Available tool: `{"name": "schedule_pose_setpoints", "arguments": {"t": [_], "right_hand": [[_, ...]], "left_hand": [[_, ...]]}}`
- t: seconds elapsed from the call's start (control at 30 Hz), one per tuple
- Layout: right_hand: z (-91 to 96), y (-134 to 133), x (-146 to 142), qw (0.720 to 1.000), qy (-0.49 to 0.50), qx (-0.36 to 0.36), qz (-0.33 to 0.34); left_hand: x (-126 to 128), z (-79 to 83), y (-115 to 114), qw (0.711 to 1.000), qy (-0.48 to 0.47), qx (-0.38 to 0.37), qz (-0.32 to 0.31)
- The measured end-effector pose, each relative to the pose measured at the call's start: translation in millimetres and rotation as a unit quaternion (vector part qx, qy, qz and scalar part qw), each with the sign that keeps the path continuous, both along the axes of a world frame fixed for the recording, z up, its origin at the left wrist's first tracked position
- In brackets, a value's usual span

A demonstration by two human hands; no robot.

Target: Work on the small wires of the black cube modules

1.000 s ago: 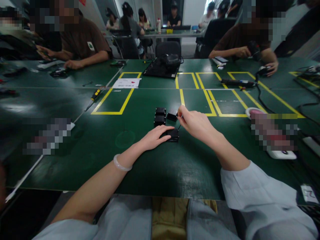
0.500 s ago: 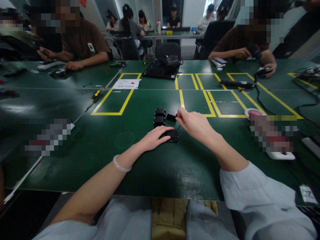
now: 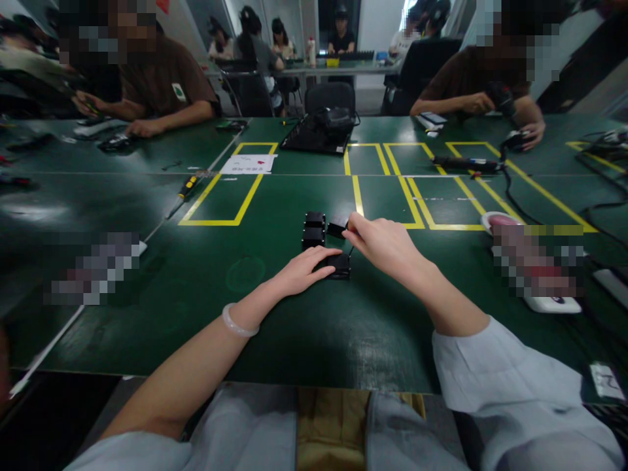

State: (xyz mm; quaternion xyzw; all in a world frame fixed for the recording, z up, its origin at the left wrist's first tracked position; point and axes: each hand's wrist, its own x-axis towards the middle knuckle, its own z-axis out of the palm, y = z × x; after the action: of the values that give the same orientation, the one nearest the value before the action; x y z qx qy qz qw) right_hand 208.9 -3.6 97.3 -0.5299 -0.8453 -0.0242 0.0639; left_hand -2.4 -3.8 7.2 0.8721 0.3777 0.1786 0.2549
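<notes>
Our left hand presses flat on the near black box; our right hand pinches a smaller block just beyond.

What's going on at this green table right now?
A person seated at the green table works with small black boxes. The left hand lies flat on one black box. The right hand has its fingertips at a smaller black piece, beside two more boxes. Other people work across the table.
</notes>
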Motion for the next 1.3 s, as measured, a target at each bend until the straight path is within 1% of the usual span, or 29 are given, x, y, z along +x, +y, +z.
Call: {"name": "schedule_pose_setpoints", "arguments": {"t": [0.1,0.33,0.63,0.97,1.17,1.3], "right_hand": [[-0.6,1.0,0.1,1.0,-0.004,-0.006,-0.004],[-0.9,-1.3,2.0,0.999,0.029,0.004,0.013],[1.6,0.1,1.2,1.0,0.002,0.0,-0.001],[0.4,-1.5,1.3,0.999,0.033,-0.015,0.017],[-1.0,0.3,1.3,1.0,0.021,-0.009,0.011],[-3.6,1.6,2.9,0.999,0.034,-0.003,0.017]], "left_hand": [[-0.6,-0.5,-0.1,1.0,-0.003,0.001,0.0],[-1.9,-1.2,0.3,1.0,-0.004,0.0,0.002],[-0.3,0.0,-0.3,1.0,-0.003,0.001,0.006],[-0.4,-0.1,-0.2,1.0,-0.001,0.0,0.005],[-0.5,-1.1,-0.2,1.0,-0.004,0.003,0.0],[-1.1,-1.5,0.2,1.0,-0.002,0.003,0.0]]}}
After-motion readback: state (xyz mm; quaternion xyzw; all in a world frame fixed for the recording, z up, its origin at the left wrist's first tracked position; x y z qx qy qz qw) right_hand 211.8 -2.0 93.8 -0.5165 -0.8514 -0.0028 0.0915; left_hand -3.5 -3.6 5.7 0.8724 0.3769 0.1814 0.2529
